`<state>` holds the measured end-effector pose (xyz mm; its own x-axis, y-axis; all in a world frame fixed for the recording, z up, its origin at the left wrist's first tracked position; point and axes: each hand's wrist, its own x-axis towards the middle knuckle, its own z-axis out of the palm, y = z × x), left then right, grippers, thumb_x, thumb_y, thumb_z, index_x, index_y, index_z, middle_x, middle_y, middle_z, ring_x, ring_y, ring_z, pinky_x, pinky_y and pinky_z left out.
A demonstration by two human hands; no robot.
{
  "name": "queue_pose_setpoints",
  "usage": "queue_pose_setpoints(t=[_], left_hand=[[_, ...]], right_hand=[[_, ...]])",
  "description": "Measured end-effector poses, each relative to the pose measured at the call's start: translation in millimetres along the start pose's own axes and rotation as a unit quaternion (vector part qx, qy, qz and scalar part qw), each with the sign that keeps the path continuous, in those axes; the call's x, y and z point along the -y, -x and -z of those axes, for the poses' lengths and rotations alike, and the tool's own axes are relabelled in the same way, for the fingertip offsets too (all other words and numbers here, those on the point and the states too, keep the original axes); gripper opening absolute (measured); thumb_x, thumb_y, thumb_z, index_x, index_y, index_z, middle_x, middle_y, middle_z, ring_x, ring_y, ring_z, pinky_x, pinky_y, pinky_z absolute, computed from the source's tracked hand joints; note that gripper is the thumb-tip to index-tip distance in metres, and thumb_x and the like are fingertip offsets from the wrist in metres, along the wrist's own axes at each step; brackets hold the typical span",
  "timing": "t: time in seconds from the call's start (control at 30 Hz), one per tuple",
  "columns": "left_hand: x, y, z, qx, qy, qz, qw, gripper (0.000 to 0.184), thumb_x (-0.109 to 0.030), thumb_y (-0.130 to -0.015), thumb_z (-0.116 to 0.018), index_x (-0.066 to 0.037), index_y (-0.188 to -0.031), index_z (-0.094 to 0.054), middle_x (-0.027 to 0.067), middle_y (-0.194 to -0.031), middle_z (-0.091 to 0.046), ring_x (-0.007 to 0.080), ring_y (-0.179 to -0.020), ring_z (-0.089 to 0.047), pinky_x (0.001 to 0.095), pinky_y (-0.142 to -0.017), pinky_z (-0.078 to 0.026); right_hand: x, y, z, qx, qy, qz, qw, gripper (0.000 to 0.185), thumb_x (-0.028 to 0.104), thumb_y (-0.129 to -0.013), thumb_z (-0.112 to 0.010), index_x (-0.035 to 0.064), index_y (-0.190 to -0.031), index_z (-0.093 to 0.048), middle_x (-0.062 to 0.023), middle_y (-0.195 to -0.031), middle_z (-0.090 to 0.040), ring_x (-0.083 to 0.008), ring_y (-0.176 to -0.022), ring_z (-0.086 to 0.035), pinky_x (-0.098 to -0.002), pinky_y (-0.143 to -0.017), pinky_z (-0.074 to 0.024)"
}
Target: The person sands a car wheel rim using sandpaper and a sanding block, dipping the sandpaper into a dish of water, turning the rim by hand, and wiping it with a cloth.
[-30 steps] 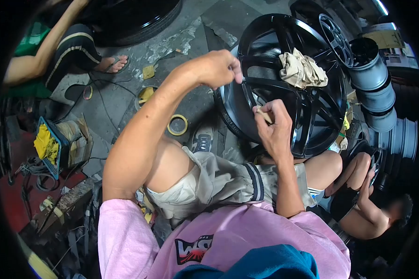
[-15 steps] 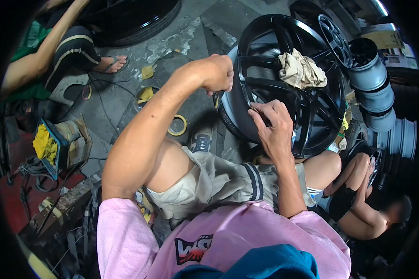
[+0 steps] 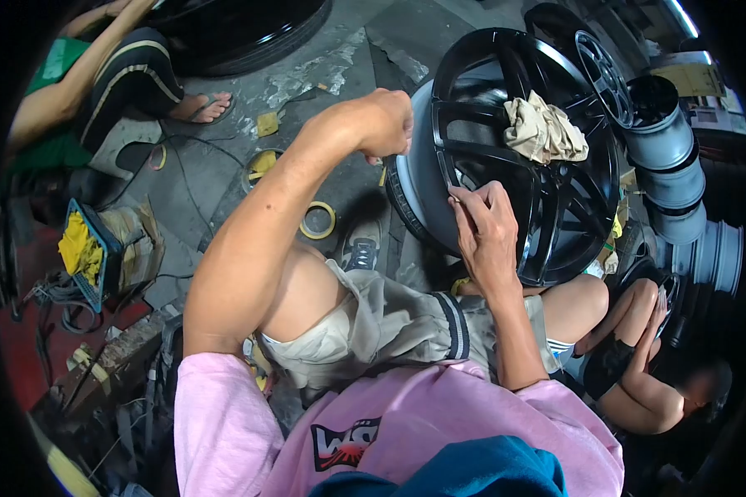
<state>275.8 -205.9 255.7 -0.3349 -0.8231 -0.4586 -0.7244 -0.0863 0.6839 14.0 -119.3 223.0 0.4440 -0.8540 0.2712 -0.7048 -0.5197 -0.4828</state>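
A large black spoked wheel (image 3: 529, 195) stands before me, its outer edge facing my hands. My left hand (image 3: 388, 124) is closed, fingers curled, beside the wheel's left edge; anything inside it is hidden. Lower on the wheel, my right hand (image 3: 485, 225) pinches thumb and fingers together at the rim's edge. Something tiny may be at those fingertips, too small to name. A crumpled beige cloth (image 3: 545, 128) lies over the upper spokes. Behind the black face, a grey barrel (image 3: 423, 124) and a dark tyre edge (image 3: 402, 199) show.
Rolls of yellow tape (image 3: 317, 220) lie on the grey floor. At left is a blue crate (image 3: 91, 257) with yellow material. Grey wheels (image 3: 667, 170) are stacked at right. One person (image 3: 141, 91) sits upper left, another (image 3: 642, 364) lower right.
The wheel and cloth appear slightly farther right and lower in view. My right fingers have drawn closer together at the rim. My left hand stays closed in about the same place.
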Motion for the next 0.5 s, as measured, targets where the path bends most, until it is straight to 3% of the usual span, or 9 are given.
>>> queue_pose_setpoints(t=[0.5], left_hand=[[-1.5,-8.1,-1.6,-0.015,-0.023,0.005,1.0,0.019,-0.012,-0.096,-0.078,0.006,-0.101,-0.079,0.0171,-0.091,-0.078,0.0247,-0.065,-0.074,0.0378,-0.058,-0.062]], right_hand=[[1.8,-18.9,-2.3,0.004,-0.021,0.001,1.0,0.015,-0.001,-0.093,-0.076,-0.0007,-0.108,-0.076,-0.0162,-0.088,-0.054,-0.0346,-0.083,-0.061,-0.048,-0.075,-0.0512]])
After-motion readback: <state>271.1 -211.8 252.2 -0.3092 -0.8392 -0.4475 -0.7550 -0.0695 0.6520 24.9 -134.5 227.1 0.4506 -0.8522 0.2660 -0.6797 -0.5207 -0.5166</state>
